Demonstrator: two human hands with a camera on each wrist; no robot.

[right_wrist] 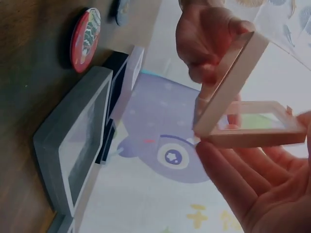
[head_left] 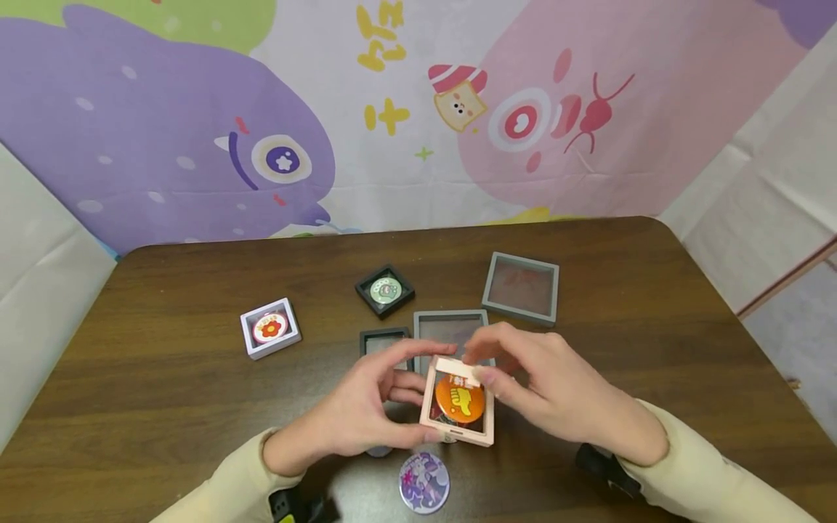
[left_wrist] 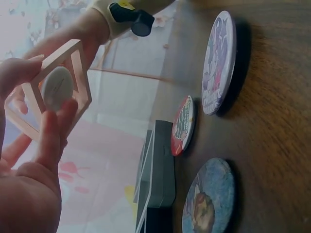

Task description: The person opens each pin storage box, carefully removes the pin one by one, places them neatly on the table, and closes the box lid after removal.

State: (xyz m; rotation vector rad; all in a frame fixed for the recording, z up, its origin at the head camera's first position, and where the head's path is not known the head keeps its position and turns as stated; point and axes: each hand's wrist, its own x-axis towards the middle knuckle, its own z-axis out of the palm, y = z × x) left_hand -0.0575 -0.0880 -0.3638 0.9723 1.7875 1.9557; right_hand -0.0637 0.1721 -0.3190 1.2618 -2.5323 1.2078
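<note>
My left hand (head_left: 366, 407) grips a pale pink square display frame (head_left: 490, 428) above the table's front. In the right wrist view the frame's two halves (right_wrist: 233, 82) stand apart in a V, joined along one edge. An orange button badge (head_left: 460, 398) with a yellow hand design sits within the half on the left-hand side. Its white back (left_wrist: 57, 88) shows in the left wrist view, a left finger against it. My right hand (head_left: 549, 381) holds the other half, seen nearly edge-on from above, between thumb and fingers.
A purple badge (head_left: 424, 483), a red badge (left_wrist: 182, 125) and a blue badge (left_wrist: 209, 196) lie on the table. Behind are two grey frames (head_left: 554, 287), a black frame (head_left: 384, 333), a black frame with a green badge (head_left: 386, 290), and a white frame with a flower badge (head_left: 270, 327).
</note>
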